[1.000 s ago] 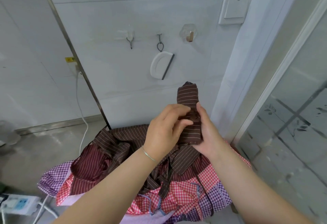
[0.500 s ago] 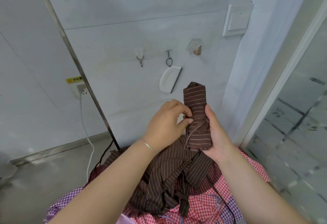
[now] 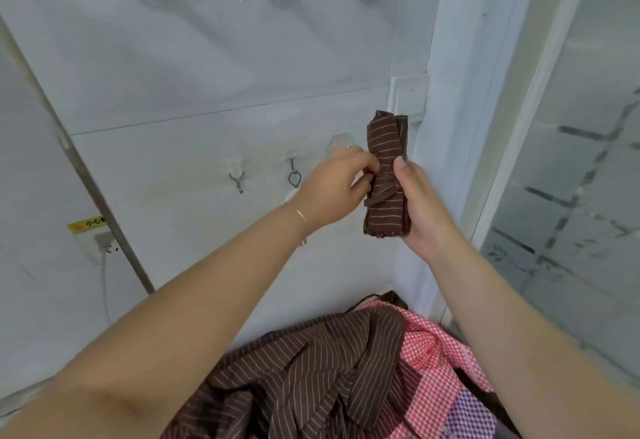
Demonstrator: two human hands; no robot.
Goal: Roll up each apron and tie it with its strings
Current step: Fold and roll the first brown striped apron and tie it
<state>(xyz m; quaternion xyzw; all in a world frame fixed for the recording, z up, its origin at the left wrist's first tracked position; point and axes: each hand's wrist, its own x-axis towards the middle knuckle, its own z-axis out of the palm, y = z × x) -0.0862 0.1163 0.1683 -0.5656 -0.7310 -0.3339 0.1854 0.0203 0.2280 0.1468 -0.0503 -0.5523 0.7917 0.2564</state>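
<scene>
I see the rolled apron (image 3: pixel 387 175), brown with thin pale stripes, held upright in the air in front of the white wall (image 3: pixel 207 92), well above the pile of aprons (image 3: pixel 311 376) at the bottom of the view. My right hand (image 3: pixel 420 210) grips the roll from its right side: the thumb lies straight up along the front of the roll, and the other fingers go behind it, so I cannot tell how far they curl. My left hand (image 3: pixel 334 189) is at the left side of the roll, at its middle, and its fingertips (image 3: pixel 372 170) are closed together and pinch the string (image 3: pixel 382 192) that crosses the roll there. A thin bracelet (image 3: pixel 300 214) is on the left wrist. In the pile I see one more brown striped apron on top, red checked cloth to the right of it, and purple checked cloth at the lower right. On the wall, beside the left hand, there are small hooks (image 3: pixel 237 180), and a socket (image 3: pixel 100 241) with a yellow label is at the far left.
</scene>
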